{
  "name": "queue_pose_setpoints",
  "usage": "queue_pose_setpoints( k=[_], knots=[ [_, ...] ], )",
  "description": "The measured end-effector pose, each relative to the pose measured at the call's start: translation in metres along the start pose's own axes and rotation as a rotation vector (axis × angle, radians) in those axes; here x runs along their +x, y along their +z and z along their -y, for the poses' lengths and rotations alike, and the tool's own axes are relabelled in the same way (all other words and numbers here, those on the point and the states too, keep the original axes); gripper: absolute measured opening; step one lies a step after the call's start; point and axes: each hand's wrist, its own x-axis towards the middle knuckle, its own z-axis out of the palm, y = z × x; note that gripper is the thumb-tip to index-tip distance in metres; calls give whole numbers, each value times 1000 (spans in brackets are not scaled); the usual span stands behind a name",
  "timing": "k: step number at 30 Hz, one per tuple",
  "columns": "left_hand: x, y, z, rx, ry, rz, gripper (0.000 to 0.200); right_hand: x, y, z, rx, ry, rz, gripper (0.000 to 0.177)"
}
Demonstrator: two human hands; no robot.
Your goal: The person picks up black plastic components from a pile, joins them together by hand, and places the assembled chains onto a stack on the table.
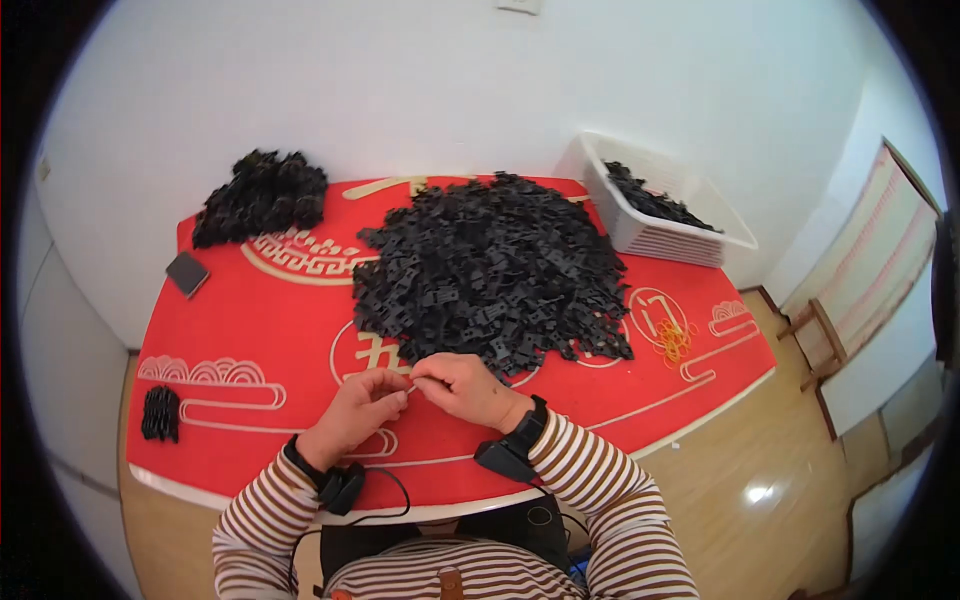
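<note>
My left hand (pixel 368 408) and my right hand (pixel 468 388) meet at the fingertips over the red tablecloth, at the near edge of a big heap of small black plastic parts (pixel 490 265). Both are closed, the left in a pinch and the right with curled fingers. What lies between the fingertips is too small and too covered to make out. To the right of the heap is a loose bunch of yellow rubber bands (pixel 674 342). A small bundle of black parts (pixel 160 414) sits at the table's left end.
A pile of black bundles (pixel 265 198) stands at the back left, with a dark flat object (pixel 187 273) in front of it. At the back right, a white plastic basket (pixel 735 236) holds more black parts. A wooden stool (pixel 822 345) is beyond the table's right side.
</note>
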Motion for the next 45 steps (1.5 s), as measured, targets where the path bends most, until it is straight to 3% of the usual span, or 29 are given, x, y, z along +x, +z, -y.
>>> queue_pose_setpoints(
  k=[6, 16, 20, 24, 29, 33, 36, 37, 40, 44, 45],
  knots=[
    [7, -3, 11, -25, 10, -22, 16, 3, -1, 8, -38, 34, 6, 9],
    [14, -9, 19, -88, 4, -71, 11, 39, -17, 4, -552, -267, 24, 23],
    [15, -13, 20, -123, 3, -76, 11, 67, -36, -11, -678, -198, 58, 25],
    [14, -17, 20, -115, 42, -85, 8, 86, -14, 1, -675, -172, 213, 27],
    [15, -18, 24, -129, 109, -78, 6, 86, 17, -8, -995, -56, 295, 31],
    [18, -23, 28, -131, 145, -94, 6, 81, 7, -25, -853, -86, 155, 16],
    [19, -21, 29, -140, 106, -133, 6, 69, -10, -35, -786, -19, 148, 17],
    [19, -20, 28, -140, 90, -147, 6, 67, -14, -35, -686, -84, 103, 15],
    [19, -19, 28, -238, 151, -205, 7, 61, -13, -19, -370, 146, -101, 13],
    [19, -22, 23, -303, 234, -374, 5, 61, -12, -22, -222, 252, -129, 31],
    [22, -24, 25, -329, 268, -396, 5, 69, -4, 10, -15, 415, -104, 40]
  ],
)
